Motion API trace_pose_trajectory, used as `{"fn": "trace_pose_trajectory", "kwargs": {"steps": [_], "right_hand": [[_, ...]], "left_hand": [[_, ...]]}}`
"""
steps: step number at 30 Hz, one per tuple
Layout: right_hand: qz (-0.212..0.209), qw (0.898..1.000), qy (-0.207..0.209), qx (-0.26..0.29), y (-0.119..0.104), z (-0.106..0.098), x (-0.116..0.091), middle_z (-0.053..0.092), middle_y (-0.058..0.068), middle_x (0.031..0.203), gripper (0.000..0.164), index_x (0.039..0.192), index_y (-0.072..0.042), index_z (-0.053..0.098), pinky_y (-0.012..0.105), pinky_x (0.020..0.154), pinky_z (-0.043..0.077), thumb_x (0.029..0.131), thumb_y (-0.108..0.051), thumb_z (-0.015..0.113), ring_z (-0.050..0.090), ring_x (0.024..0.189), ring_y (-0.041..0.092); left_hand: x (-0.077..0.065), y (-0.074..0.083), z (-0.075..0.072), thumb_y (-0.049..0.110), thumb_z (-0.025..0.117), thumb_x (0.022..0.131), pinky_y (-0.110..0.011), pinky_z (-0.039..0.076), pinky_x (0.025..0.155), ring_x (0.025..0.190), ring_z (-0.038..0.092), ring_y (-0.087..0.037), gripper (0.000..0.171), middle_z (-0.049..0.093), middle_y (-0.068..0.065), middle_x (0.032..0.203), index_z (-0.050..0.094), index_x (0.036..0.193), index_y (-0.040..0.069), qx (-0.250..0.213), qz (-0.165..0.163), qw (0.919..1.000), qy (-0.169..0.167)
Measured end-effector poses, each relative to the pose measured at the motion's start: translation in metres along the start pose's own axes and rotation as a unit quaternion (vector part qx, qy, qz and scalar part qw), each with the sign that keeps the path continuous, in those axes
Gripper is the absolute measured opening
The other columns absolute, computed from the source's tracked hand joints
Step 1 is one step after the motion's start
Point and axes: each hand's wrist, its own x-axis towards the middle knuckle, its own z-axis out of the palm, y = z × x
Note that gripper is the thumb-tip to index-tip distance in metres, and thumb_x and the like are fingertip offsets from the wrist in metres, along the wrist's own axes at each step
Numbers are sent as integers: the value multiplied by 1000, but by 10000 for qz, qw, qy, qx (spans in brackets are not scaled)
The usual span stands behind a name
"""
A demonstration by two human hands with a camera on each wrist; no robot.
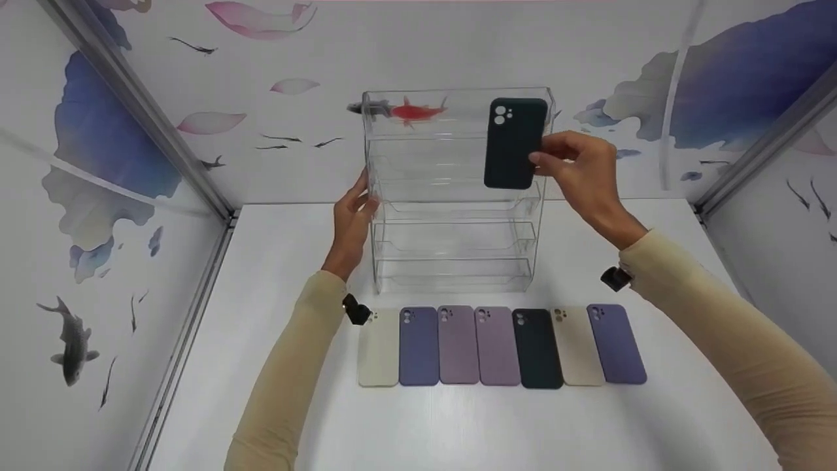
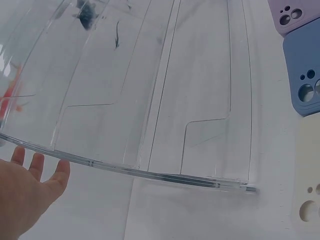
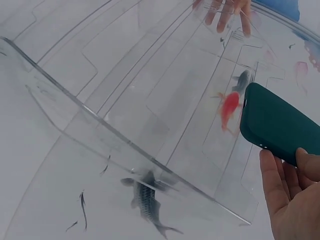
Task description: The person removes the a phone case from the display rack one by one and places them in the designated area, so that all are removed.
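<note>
My right hand pinches a dark green phone case by its side edge, thumb in front. The case is held upright in front of the upper right part of a clear acrylic rack with stacked tiers. In the right wrist view the same green case is at the right, its camera holes out of view. My left hand rests its fingertips against the rack's left side; in the left wrist view the fingers touch the clear side edge without wrapping round it.
Several phone cases lie in a row before the rack: cream, blue-purple, two mauve, dark green, beige and another blue-purple one. Painted walls enclose the white table behind and at both sides.
</note>
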Motion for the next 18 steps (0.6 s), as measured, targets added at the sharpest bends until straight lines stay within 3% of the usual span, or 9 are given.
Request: {"fn": "trace_pose_trajectory", "kwargs": {"steps": [8,18], "right_hand": [[262,9993,105,-236,12,-25,-21,78,15,106,20,119,1,82,17,81,61,101,-6,81,77,91,5],[477,9981,195,-333,26,-54,-43,77,16,108,22,121,4,80,15,80,61,100,-2,81,78,89,4]], "left_hand": [[0,1,-1,10,57,115,-43,41,126,154,48,-32,61,44,2,174,39,172,24,32,-88,9999,50],[1,1,-1,11,58,115,-41,40,126,152,48,-27,62,41,-1,175,37,173,20,66,-87,9999,-9]]}}
